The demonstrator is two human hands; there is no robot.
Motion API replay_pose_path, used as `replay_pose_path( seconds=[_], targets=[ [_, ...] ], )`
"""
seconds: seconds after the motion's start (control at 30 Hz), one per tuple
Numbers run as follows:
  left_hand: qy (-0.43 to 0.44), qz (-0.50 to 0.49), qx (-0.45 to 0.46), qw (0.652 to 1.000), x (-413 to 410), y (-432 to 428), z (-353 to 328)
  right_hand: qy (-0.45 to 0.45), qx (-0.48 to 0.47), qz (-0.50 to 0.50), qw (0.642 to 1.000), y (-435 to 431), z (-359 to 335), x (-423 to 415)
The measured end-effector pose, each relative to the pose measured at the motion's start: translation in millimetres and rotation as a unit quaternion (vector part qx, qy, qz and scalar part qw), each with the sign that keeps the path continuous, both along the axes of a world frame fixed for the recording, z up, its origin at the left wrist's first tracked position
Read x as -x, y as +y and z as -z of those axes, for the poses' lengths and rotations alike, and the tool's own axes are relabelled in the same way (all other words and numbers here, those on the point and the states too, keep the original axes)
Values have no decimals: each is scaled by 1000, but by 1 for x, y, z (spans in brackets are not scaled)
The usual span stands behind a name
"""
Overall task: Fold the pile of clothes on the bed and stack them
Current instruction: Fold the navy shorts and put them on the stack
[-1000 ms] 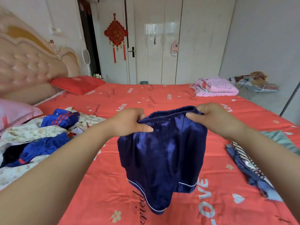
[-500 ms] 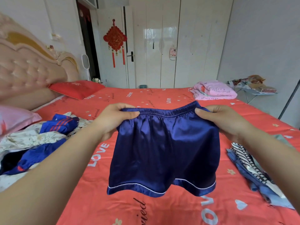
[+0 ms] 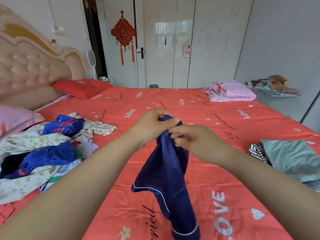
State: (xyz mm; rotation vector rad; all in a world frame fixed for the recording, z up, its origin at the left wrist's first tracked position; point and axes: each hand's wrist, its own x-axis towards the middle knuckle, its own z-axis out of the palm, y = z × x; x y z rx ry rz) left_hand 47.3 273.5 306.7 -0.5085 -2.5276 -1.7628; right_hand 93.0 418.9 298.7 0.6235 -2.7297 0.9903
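Observation:
Navy satin shorts [image 3: 166,174] with white piping hang folded lengthwise above the red bed sheet [image 3: 216,118]. My left hand [image 3: 152,125] pinches the waistband at the top. Beside it, my right hand [image 3: 192,137] touches the same bunched waistband, its fingers blurred. The unfolded pile of clothes [image 3: 43,148], blue, floral and white, lies at the left. At the right edge sits a stack of folded clothes [image 3: 290,158] with a teal piece on top and a striped one beneath.
A pink folded blanket [image 3: 230,90] lies at the far right corner of the bed. A red pillow [image 3: 81,87] and a pink pillow [image 3: 15,118] rest by the padded headboard [image 3: 29,66]. Wardrobe doors stand behind the bed.
The shorts were held spread wide by the waistband. My hands have come together, so the two halves now hang doubled in a narrow strip.

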Motion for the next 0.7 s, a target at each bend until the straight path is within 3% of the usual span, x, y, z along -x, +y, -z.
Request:
replay_pose_path(
  seconds=[0.13, 0.23, 0.3, 0.37, 0.47, 0.53, 0.6, 0.7],
  targets=[
    [12, 50, 62, 997, 3, -7, 3, 43, 73, 76, 994, 22, -7, 18],
    [-2, 138, 102, 985, 3, -11, 3, -130, 43, 34, 990, 34, 0, 34],
    [-8, 173, 124, 977, 8, -12, 6, -249, 48, -34, 967, 37, 10, 43],
    [4, 174, 157, 972, 19, -14, 10, -277, 53, -52, 958, 37, 18, 52],
    [116, 102, 302, 941, 43, -16, 23, -155, -60, 8, 986, 31, 25, 71],
    [182, 53, 366, 911, 60, -16, 32, -47, -155, 40, 986, 25, 27, 86],
    [220, 10, 351, 910, 73, -13, 37, 37, -187, 69, 979, 19, 25, 95],
    [267, -39, 273, 923, 79, -10, 38, 104, -144, 96, 979, 22, 21, 99]
  ],
)
